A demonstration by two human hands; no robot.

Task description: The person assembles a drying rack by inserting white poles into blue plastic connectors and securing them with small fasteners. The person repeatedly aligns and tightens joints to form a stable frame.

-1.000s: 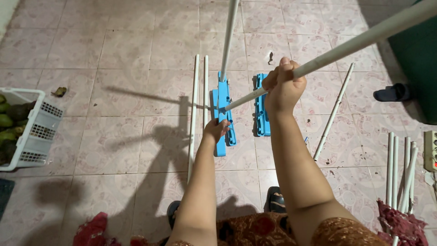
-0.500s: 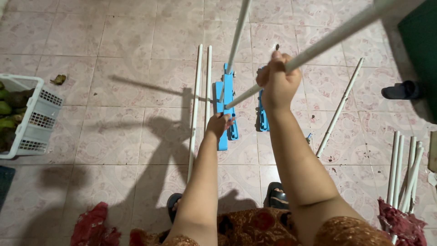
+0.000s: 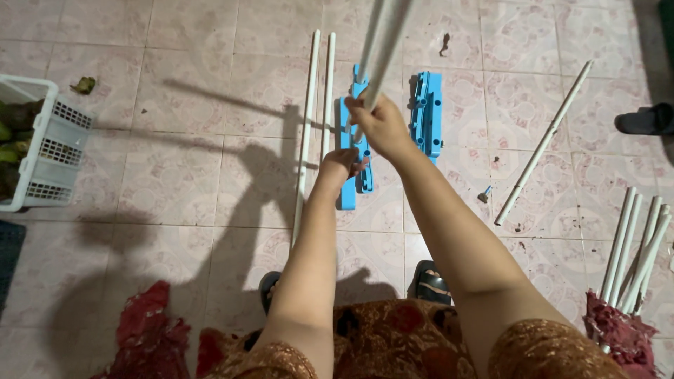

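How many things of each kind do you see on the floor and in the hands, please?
White rods lying on the floor: 7, namely two side by side, one alone, four bundled
White rods held up: 2, gripped by the right hand; the left hand is lower, near a blue piece
Blue plastic pieces: 2
White basket: 1
Total: 12

Warm overhead light from behind me throws my arms' hard shadow left of the blue bracket (image 3: 353,151); corners dim, focus sharp.
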